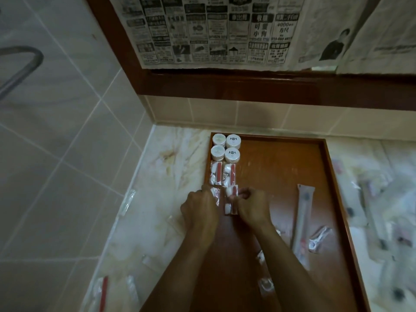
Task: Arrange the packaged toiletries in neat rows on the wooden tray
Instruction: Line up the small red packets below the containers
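Observation:
A wooden tray (281,158) lies on the marble counter. At its far left corner stand several round white soaps (226,147) in two columns. Below them lie two clear packets with cotton and a red strip (222,174). My left hand (199,208) rests on another such packet (215,194) at the tray's left edge, fingers curled over it. My right hand (252,207) pinches the packet beside it (231,200) at its right side. A long toothbrush packet (302,219) and a small floss packet (319,236) lie loose on the tray's right part.
Several more clear packets are scattered on the counter to the right (378,221) and at the lower left (103,291). Small packets (265,284) lie on the tray near my right forearm. A tiled wall stands left; a newspaper-covered mirror frame (225,82) is behind.

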